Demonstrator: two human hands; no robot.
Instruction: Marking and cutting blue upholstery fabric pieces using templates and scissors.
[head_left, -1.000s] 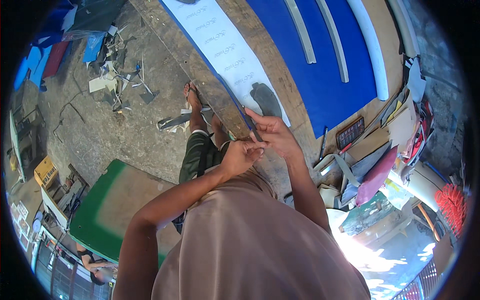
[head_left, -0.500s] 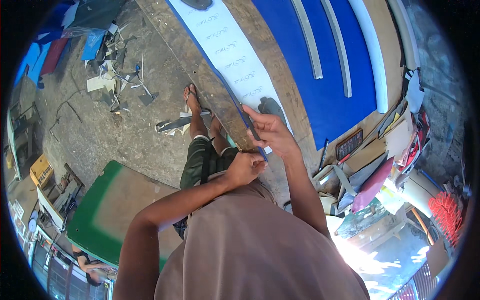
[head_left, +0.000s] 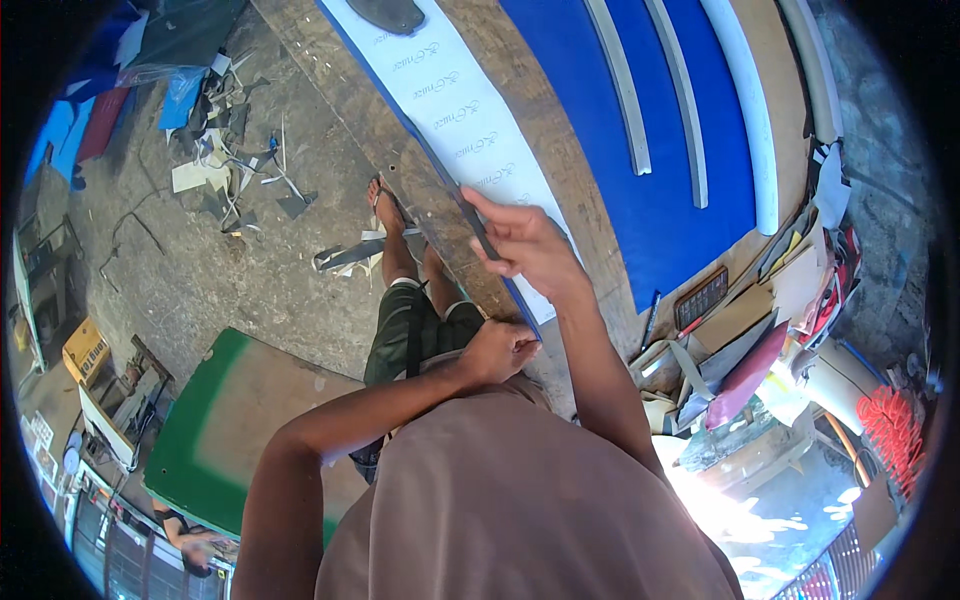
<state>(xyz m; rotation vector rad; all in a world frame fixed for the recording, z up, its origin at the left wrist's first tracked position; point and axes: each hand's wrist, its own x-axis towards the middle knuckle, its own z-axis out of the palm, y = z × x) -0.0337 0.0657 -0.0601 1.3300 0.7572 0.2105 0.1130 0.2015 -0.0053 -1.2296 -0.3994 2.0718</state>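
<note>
A long white strip point(head_left: 440, 85) with repeated script print lies on the wooden table, a blue edge point(head_left: 385, 90) showing along its left side. My right hand point(head_left: 535, 250) rests over the strip, its fingers closed on a slim dark tool point(head_left: 472, 222) that lies along the blue edge. What kind of tool it is cannot be made out. Close to my body, my left hand point(head_left: 495, 352) pinches the near end of the blue edge. A dark, rounded flat object point(head_left: 390, 14) sits on the strip's far part.
Right of the strip, blue sheet material point(head_left: 590, 130) carries two grey bars point(head_left: 680, 100), with a pale tube point(head_left: 745, 110) alongside. A calculator point(head_left: 702, 290) and a pen point(head_left: 650, 318) lie near stacked scraps point(head_left: 745, 365). A green-edged panel point(head_left: 215, 400) stands left; offcuts point(head_left: 225, 175) litter the floor.
My right hand has slid farther along the blue edge, away from my body, with the dark tool. It now covers a dark object seen before on the strip. My left hand keeps its pinch.
</note>
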